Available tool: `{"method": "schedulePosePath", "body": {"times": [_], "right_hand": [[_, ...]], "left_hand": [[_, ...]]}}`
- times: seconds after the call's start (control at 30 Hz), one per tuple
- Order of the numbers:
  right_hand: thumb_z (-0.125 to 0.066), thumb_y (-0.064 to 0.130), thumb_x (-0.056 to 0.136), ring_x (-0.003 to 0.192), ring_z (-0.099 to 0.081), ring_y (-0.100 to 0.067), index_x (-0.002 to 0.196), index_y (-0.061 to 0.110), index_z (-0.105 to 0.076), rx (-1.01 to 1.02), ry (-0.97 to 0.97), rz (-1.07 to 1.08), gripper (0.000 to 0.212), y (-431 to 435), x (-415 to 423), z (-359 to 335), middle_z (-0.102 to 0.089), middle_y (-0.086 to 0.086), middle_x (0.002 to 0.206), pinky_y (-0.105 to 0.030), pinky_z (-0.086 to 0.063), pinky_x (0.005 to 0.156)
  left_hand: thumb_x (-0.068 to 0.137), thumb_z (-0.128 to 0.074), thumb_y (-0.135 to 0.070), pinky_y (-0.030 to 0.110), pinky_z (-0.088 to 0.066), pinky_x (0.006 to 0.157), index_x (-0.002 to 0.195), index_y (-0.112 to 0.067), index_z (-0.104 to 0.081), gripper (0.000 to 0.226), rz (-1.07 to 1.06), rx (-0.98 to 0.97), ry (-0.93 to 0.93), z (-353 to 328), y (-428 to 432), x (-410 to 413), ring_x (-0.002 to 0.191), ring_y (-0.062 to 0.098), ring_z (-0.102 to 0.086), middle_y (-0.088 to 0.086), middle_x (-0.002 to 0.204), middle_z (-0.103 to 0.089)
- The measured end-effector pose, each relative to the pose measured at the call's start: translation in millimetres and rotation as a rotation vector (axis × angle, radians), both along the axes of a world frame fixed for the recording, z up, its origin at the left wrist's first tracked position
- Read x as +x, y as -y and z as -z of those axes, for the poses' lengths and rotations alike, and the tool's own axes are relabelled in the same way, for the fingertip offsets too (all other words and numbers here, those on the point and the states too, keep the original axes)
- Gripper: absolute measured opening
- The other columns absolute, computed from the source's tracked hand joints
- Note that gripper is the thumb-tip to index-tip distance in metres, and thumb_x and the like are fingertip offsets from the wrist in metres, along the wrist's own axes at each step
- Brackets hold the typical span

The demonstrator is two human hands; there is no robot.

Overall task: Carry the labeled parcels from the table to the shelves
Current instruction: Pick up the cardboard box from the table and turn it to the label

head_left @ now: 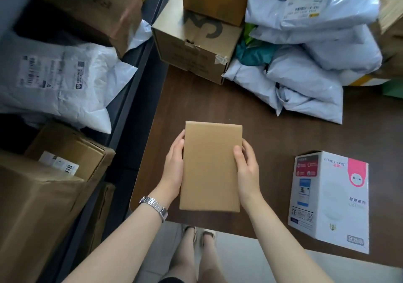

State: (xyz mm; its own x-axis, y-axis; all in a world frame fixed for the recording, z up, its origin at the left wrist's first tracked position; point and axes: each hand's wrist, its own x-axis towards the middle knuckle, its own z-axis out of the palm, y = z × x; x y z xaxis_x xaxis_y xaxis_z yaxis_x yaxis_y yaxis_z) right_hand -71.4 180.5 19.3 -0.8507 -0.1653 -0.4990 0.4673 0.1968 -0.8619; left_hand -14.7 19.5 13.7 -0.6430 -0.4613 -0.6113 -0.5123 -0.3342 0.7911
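Two hands hold a flat brown parcel point(210, 167) over the near part of a dark wooden table point(272, 134). The left hand point(173, 169) presses flat against the parcel's left long edge, fingers mostly hidden under it. The right hand point(247, 167) grips the right long edge, thumb lying on the top face and fingers wrapped behind. The parcel's plain upper face shows no label. Whether it rests on the table or is just lifted off it cannot be told. A metal watch point(154, 207) sits on the left wrist.

To the right, near the table's front edge, stands a white box point(331, 200) with pink and red print, well apart from the parcel. At the far side of the table sits a cardboard box point(192, 49) with another carton stacked on it, and just beside it to the right a heap of pale blue mailers point(305, 64), one showing a printed label.

On the left, beside the table, shelves point(135, 91) carry a white mailer point(63, 82) with labels, and brown cartons point(72, 152) nearer, one bearing a barcode sticker.
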Motion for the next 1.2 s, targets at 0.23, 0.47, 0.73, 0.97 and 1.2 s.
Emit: {"method": "schedulePosePath", "body": {"times": [0.23, 0.47, 0.73, 0.97, 1.2], "right_hand": [[-0.053, 0.047, 0.093, 0.105, -0.066, 0.009, 0.114, 0.052, -0.058, -0.132, -0.296, 0.025, 0.022, 11.5, -35.8, -131.2, -0.072, 0.031, 0.110, -0.011, -0.052, 0.079], [-0.053, 0.049, 0.090, 0.113, -0.069, -0.011, 0.133, 0.035, -0.060, -0.209, -0.362, 0.065, 0.046, -14.5, -17.6, -200.2, -0.070, 0.008, 0.128, -0.031, -0.059, 0.093], [-0.054, 0.054, 0.087, 0.104, -0.070, 0.002, 0.127, 0.043, -0.061, -0.226, -0.289, 0.056, 0.042, -25.0, -2.1, -199.7, -0.073, 0.019, 0.114, -0.020, -0.059, 0.082], [-0.050, 0.058, 0.092, 0.103, -0.078, -0.025, 0.123, 0.025, -0.074, -0.436, 0.123, 0.128, 0.051, -37.4, -3.9, -184.3, -0.079, -0.008, 0.118, -0.042, -0.064, 0.077], [-0.048, 0.044, 0.102, 0.087, -0.071, -0.018, 0.114, 0.022, -0.067, -0.329, 0.025, 0.126, 0.032, -30.3, -1.3, -176.3, -0.072, -0.004, 0.108, -0.031, -0.055, 0.069]], "left_hand": [[0.108, -0.031, -0.052, 0.064, -0.046, 0.110, 0.148, -0.018, -0.054, 0.057, 0.042, -0.161, -0.315, -124.0, 11.4, -30.4, 0.134, 0.038, -0.059, 0.018, 0.145, -0.062], [0.100, -0.041, -0.052, 0.054, -0.053, 0.106, 0.146, -0.023, -0.057, 0.057, 0.038, -0.212, -0.484, -177.2, -1.2, -20.0, 0.131, 0.030, -0.063, 0.009, 0.142, -0.067], [0.091, -0.054, -0.057, 0.051, -0.049, 0.112, 0.137, -0.034, -0.065, 0.052, 0.011, -0.192, -0.471, -188.1, -7.8, 0.2, 0.132, 0.023, -0.063, 0.001, 0.141, -0.069], [0.098, -0.068, -0.031, 0.043, -0.058, 0.100, 0.106, -0.047, -0.074, 0.019, 0.070, -0.252, -0.408, -195.8, 12.4, 5.3, 0.115, 0.012, -0.070, -0.011, 0.120, -0.077], [0.096, -0.057, -0.059, 0.028, -0.062, 0.066, 0.104, -0.021, -0.080, 0.045, 0.188, 0.076, -0.336, -194.2, 8.9, 7.0, 0.077, 0.013, -0.077, -0.005, 0.086, -0.082]]}}
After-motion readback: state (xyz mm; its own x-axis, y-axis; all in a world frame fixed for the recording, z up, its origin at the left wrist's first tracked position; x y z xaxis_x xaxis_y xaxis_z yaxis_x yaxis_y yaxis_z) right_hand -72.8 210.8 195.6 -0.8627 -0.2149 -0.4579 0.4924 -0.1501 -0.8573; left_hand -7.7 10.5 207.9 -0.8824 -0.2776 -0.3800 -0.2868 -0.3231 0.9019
